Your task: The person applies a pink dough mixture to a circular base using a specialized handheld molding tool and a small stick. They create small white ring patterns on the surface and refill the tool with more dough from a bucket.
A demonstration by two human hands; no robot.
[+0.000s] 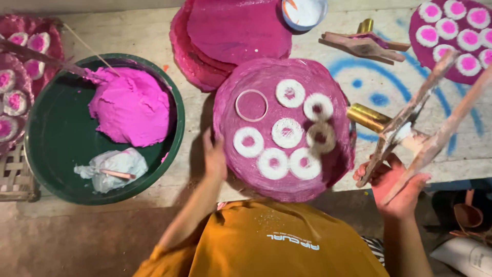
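My left hand [214, 154] rests with fingers together on the left rim of a round pink woven tray [266, 77]. Several white rings of dough [287, 132] with pink centres lie on the tray, along with one thin empty ring [251, 105]. My right hand [397, 187] grips the two wooden handles of a hinged press [410, 120] with a brass cylinder [366, 117] at its head, held beside the tray's right edge. One ring near the press [321, 137] looks blurred.
A green basin [56, 138] on the left holds a mound of pink dough [130, 105] and a white cloth [113, 164]. Stacked pink trays [230, 31] lie behind, a white bowl [303, 11], another wooden press [364, 45], and filled trays at far right [453, 36] and far left [20, 77].
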